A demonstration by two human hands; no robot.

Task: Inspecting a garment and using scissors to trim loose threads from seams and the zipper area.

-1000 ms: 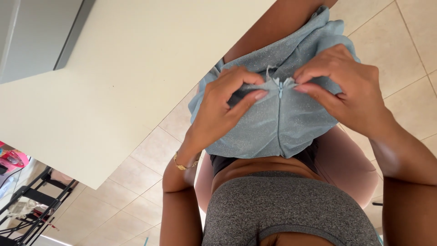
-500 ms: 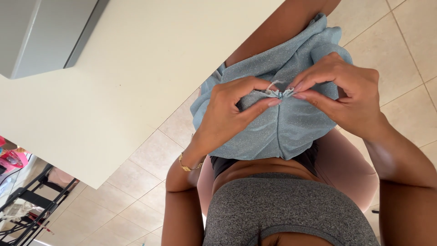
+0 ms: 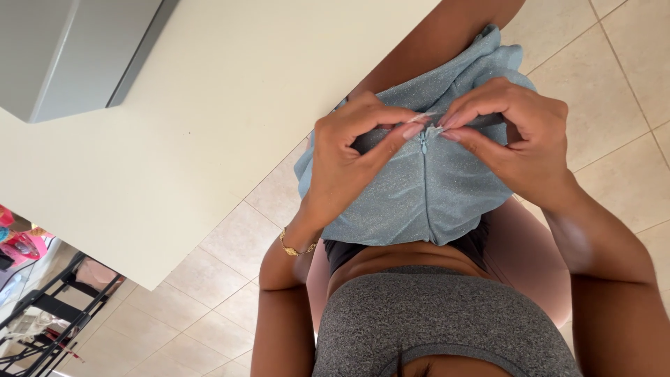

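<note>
1. Nearest to you, at the bottom edge, your grey top [image 3: 447,321] fills the lower middle; its lower part is cut off by the picture's edge.
2. Just above it, you hold a light blue, glittery garment [image 3: 433,188] in front of your waist, over the tiled floor [image 3: 614,91]. A zipper [image 3: 423,181] runs down its middle, closed along the stretch that shows.
3. Your left hand [image 3: 349,153] is closed on the cloth left of the zipper's top, thumb and forefinger pinching the edge. A gold bracelet [image 3: 296,248] sits on that wrist.
4. Your right hand [image 3: 516,139] is closed on the cloth right of the zipper's top, fingertips meeting those of the left hand just above the zipper pull [image 3: 423,143].
5. What exactly is pinched between the fingertips is too small to make out; the garment's upper edge is hidden behind both hands.
6. Just beyond the garment, a cream-coloured counter [image 3: 230,119] stretches across the upper left, its edge close to your left hand.
7. Farther off, a grey cabinet [image 3: 77,56] is cut off by the top left corner.
8. Farthest, at the lower left, a black rack [image 3: 42,321] stands on the floor with pink and red things [image 3: 21,244] beside it; they are blurred, and no label shows anywhere.
</note>
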